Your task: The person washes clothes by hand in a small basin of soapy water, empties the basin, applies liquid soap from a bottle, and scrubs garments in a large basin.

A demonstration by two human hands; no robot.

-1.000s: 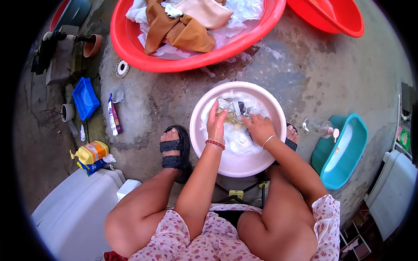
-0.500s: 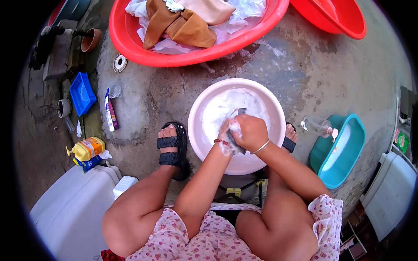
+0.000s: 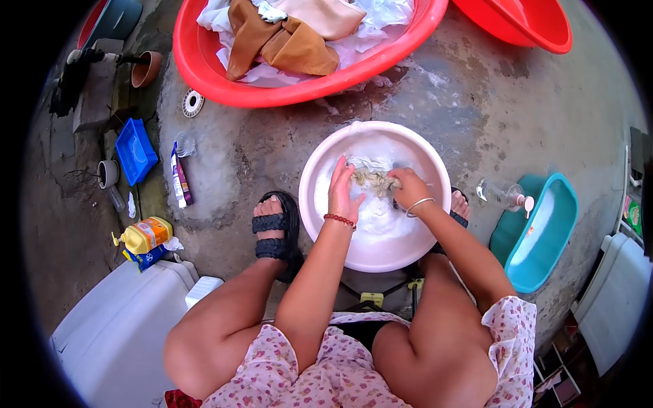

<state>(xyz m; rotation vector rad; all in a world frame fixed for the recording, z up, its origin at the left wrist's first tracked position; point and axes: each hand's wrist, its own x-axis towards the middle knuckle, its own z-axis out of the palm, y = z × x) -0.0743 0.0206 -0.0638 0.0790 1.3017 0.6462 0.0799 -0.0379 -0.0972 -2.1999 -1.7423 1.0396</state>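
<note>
Left hand (image 3: 345,194): thumb and fingers spread, beside cloth (image 3: 373,178) | Right hand (image 3: 412,190): nearer, fingers curled at cloth's right end, pinch unclear | Cloth: long axis crosswise between hands, in basin (image 3: 305,200)

My basin (image 3: 388,256) is pale pink, the cloth (image 3: 376,181) inside it beige, the tub (image 3: 286,95) beyond the basin red, and my sleeve (image 3: 511,340) pale with pink flowers

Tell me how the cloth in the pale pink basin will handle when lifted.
The cloth should sag floppily, since it lies bunched in soft folds. It is likely slippery and perhaps heavy with water, given the white suds around it.
</note>
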